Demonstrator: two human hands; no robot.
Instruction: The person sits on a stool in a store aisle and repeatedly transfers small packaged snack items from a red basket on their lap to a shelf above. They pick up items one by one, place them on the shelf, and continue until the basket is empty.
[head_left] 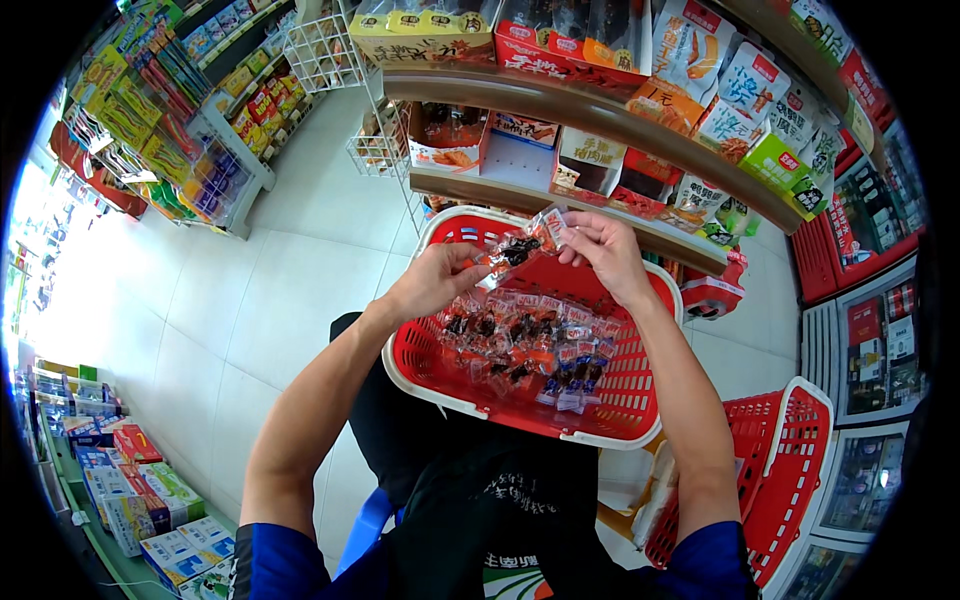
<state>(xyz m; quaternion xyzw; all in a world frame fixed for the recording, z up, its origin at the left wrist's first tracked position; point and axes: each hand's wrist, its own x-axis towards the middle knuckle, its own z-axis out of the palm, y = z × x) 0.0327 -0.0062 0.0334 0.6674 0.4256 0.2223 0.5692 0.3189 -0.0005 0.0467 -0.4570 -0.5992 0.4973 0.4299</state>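
A small clear snack packet [518, 247] with dark contents and red-and-white printing is stretched between my two hands. My left hand [432, 280] pinches its lower left end, and my right hand [600, 250] grips the upper right end with finger and thumb. Beneath them, a red plastic basket [630, 400] with a white rim rests at my lap. Inside it lie several similar packets [520, 335], some with dark blue printing at the right.
Ahead is a shelf unit [600, 105] with boxed and bagged snacks and wire racks [315, 55]. More red baskets [800, 480] stand at lower right beside glass-door coolers [870, 350]. Product displays [160, 140] line the left, stacked boxes [160, 500] the lower left. Tiled floor [270, 290] runs between.
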